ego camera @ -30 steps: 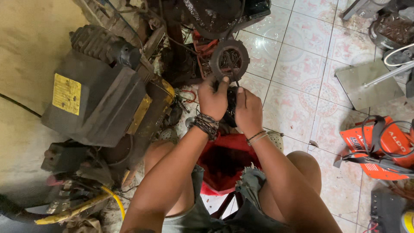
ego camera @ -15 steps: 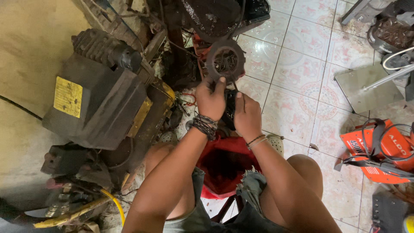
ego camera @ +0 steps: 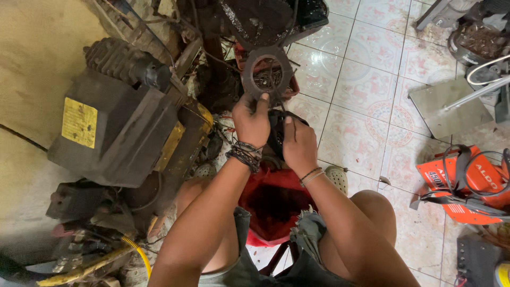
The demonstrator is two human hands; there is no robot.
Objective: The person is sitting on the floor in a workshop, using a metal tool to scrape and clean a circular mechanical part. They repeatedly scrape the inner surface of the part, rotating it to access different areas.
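A repair workshop — greasy engines (ego camera: 114, 127), orange machine (ego camera: 465, 183) on tiled floor (ego camera: 366, 90).

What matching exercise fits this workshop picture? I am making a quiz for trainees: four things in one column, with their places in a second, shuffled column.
Things:
1. dark ring-shaped part
2. black machine with yellow label
3. orange machine
4. red bucket

Places:
A. right edge, on the tiled floor
B. between the person's knees
C. at the fingertips of the left hand
D. left of the person's arms

Pairs: 1-C, 2-D, 3-A, 4-B
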